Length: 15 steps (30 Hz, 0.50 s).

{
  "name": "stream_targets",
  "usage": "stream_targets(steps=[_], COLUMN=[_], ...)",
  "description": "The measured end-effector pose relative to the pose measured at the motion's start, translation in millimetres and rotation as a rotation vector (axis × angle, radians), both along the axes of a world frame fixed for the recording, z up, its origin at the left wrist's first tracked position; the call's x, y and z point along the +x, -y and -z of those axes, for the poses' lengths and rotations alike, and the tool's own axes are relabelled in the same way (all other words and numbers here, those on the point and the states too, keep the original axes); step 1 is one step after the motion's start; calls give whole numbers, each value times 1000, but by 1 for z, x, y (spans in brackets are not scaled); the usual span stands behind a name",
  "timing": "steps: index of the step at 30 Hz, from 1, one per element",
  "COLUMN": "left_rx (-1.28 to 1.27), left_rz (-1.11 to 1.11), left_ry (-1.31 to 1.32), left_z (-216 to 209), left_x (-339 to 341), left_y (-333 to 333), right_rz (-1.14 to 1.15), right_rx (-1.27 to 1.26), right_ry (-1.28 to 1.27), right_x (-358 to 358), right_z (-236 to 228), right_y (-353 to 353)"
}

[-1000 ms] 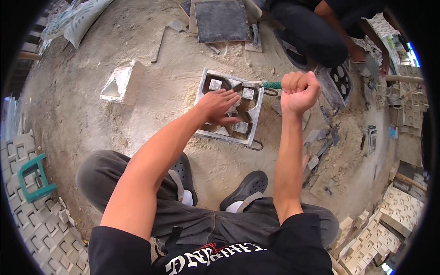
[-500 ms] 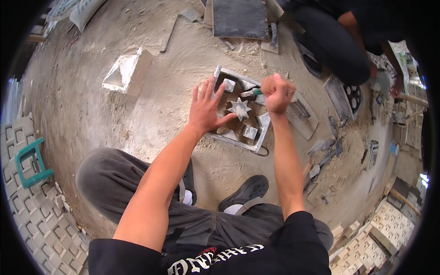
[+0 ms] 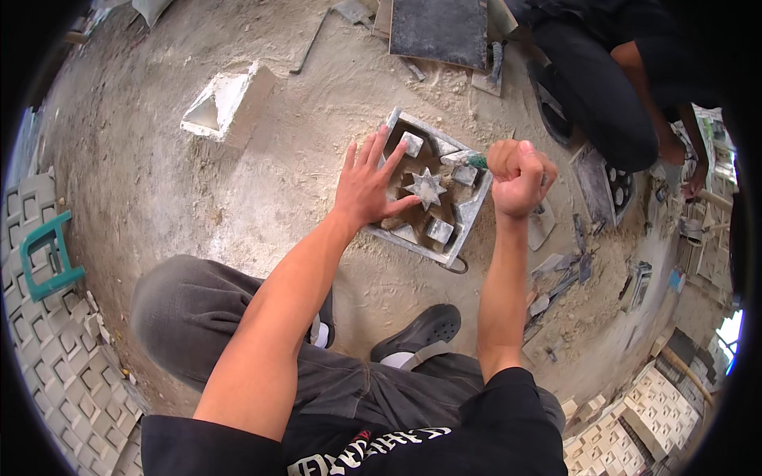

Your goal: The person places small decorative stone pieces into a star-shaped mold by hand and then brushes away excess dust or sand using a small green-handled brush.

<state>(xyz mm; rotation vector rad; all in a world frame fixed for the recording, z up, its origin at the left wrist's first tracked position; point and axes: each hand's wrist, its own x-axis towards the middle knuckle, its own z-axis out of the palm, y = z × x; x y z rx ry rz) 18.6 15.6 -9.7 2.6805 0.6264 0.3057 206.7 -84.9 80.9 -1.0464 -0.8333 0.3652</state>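
Note:
A square grey metal mould (image 3: 434,252) rests on the dusty ground before me. Inside it are a raised star (image 3: 427,189) and several pale square blocks, with brown material around them. My left hand (image 3: 369,186) lies spread over the mould's left side, its fingers apart. My right hand (image 3: 520,176) is a fist just off the mould's right edge. From that fist a small tool (image 3: 475,161) with a green part and a pale grey end reaches over the mould's upper right corner. Its exact kind cannot be made out, and the fingers hide the rest of it.
A white hollow block (image 3: 238,103) stands on the ground at the left. A dark board (image 3: 438,32) lies ahead. Another person (image 3: 599,87) crouches at the upper right by a second mould (image 3: 594,186). Loose tools (image 3: 562,282), a green stool (image 3: 51,255) and patterned tiles (image 3: 71,373) lie around.
My right fist has moved right with the tool, further off the mould's middle. My left hand stays spread on the mould. The whole view has shifted slightly.

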Motion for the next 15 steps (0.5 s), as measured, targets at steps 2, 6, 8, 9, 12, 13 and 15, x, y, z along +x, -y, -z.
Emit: stream_targets(steps=[2, 6, 8, 9, 12, 13, 15], left_rx=[-9, -21, -5, -18, -52, -55, -58], left_rz=[2, -5, -4, 5, 15, 9, 4], left_ry=[-4, 10, 8, 2, 28, 30, 48], left_z=[-2, -1, -5, -5, -4, -3, -3], left_x=[1, -2, -1, -1, 1, -1, -5], left_y=[0, 0, -6, -1, 1, -3, -3], right_rz=[37, -40, -48, -42, 31, 10, 181], right_rx=[-73, -51, 11, 22, -147, -188, -125], right_ry=[147, -26, -54, -74, -149, -152, -31], right_x=[9, 3, 2, -1, 0, -1, -12], right_z=[25, 26, 12, 9, 37, 30, 20], right_y=[0, -9, -4, 5, -5, -12, -10])
